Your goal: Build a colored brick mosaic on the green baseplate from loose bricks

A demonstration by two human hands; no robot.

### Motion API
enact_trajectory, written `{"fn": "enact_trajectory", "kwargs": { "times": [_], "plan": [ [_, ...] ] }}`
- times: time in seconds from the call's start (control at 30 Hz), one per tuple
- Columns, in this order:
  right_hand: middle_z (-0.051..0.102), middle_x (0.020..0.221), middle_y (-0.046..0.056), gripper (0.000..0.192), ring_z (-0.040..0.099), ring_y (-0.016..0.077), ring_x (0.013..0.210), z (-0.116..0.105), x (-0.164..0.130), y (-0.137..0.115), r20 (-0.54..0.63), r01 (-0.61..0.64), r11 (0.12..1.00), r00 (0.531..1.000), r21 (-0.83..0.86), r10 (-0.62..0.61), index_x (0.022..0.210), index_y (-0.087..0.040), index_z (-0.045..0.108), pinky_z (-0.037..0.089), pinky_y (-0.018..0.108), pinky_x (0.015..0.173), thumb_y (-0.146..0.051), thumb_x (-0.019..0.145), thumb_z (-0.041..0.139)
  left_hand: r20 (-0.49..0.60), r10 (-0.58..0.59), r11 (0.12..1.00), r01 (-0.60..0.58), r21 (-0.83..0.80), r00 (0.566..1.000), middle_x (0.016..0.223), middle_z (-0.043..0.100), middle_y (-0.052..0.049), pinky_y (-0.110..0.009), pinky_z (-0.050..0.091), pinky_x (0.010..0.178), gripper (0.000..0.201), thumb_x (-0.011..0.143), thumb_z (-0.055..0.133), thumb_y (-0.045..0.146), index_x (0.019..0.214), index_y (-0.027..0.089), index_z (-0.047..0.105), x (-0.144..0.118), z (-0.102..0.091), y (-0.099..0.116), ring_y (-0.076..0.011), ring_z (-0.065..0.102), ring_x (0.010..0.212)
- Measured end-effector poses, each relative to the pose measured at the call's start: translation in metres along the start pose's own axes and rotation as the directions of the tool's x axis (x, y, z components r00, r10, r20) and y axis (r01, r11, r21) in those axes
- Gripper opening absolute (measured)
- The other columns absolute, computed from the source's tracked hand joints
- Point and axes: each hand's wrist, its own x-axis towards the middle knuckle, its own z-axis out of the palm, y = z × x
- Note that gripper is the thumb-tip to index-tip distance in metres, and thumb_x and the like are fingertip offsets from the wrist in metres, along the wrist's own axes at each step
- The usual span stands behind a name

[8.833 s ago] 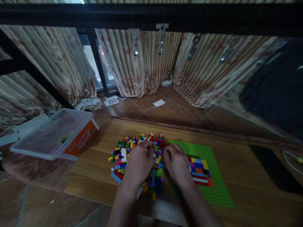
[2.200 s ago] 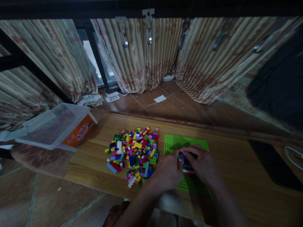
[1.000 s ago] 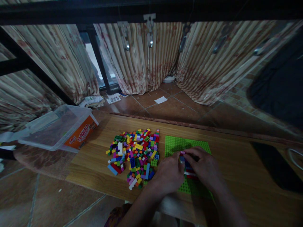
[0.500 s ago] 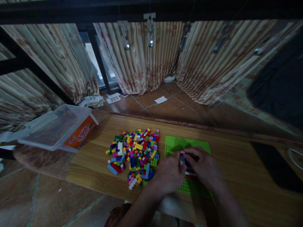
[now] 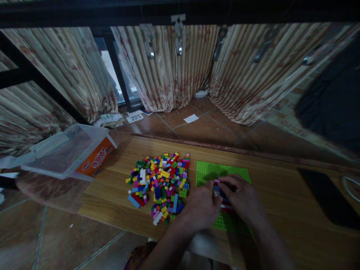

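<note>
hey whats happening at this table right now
A person is working with small building bricks at a wooden table. Both hands, the left hand and the right hand, meet over a green baseplate, fingers pinched around a patch of bricks stuck on it. A loose pile of colourful bricks lies just left of the baseplate. Further left, a clear plastic tub with an orange label sits tilted at the table's edge.
</note>
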Motion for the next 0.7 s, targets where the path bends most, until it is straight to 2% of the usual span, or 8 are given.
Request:
{"fn": "enact_trajectory", "kwargs": {
  "times": [0.7],
  "plan": [
    [0.069, 0.092, 0.005, 0.021, 0.063, 0.0206, 0.086, -0.0002, -0.0001, 0.0005, 0.011, -0.002, 1.000, 1.000, -0.008, 0.002, 0.086, -0.023, 0.071, 0.046, 0.035, 0.081, -0.035, 0.085, 0.053, -0.014, 0.011, 1.000, -0.011, -0.002, 1.000, 0.094, 0.070, -0.011, -0.037, 0.052, 0.079, 0.039, 0.088, 0.044, 0.028, 0.123, 0.015, 0.056, -0.0004, 0.0002, -0.0006, -0.0251, 0.065, 0.084]
  ]
}}
